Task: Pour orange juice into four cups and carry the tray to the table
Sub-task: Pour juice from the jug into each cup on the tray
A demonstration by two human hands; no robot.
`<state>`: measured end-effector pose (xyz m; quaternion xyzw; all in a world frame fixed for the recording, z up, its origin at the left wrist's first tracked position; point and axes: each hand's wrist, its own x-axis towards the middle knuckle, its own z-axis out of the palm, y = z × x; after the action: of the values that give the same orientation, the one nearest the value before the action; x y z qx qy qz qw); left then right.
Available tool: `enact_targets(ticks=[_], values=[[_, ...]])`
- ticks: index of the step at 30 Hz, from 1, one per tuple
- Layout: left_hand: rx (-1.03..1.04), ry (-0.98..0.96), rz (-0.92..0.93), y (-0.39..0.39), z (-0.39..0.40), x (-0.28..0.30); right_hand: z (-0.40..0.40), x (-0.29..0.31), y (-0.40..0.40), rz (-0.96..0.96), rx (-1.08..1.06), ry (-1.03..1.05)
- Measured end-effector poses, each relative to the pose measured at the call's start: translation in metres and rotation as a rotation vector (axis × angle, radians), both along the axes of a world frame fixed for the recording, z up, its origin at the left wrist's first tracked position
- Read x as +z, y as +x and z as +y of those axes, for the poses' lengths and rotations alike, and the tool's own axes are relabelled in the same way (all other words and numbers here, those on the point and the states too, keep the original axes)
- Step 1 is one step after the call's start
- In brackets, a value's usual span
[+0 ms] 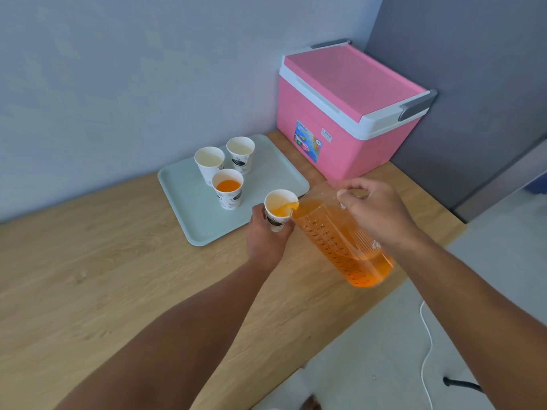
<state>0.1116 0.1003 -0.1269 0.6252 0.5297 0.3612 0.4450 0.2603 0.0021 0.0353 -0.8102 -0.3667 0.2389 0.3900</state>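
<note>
Head view looks down on a wooden counter (97, 279); the left hand (266, 236) is wrapped around a paper cup (279, 210), fingers closed on its lower wall, lifting it just off the near right corner of the pale tray (180, 199), probably so the rim can meet the spout and any drips miss the other cups; the right hand (376, 214) is clamped on the handle of a clear measuring jug (340, 241), tipped to the left so juice runs over its lip into the held cup; the jug's base hangs out past the counter's near edge, over the floor.

On the tray stand three more cups; the nearest (228, 187) already holds orange juice, while the two far ones (209, 164) (240, 153) look empty, so by my judgement the second of four pours is under way.

A pink cooler box (346, 113) sits at the far right corner, closed.

Hidden: the jug's handle lies under the right palm; the held cup's base is covered by fingers; the printed marks on cups and jug are too small to read; the destination table is not in sight.
</note>
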Motion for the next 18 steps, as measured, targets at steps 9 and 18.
enact_targets(ticks=[9,18], values=[[-0.017,-0.002,0.005,-0.0015,-0.0056,-0.0017,-0.0032,0.0007,-0.0014,-0.022,0.009,-0.036],[-0.011,-0.016,0.014,-0.0053,-0.0077,-0.0038,-0.0026,0.0000,-0.0058,-0.016,0.011,-0.051]])
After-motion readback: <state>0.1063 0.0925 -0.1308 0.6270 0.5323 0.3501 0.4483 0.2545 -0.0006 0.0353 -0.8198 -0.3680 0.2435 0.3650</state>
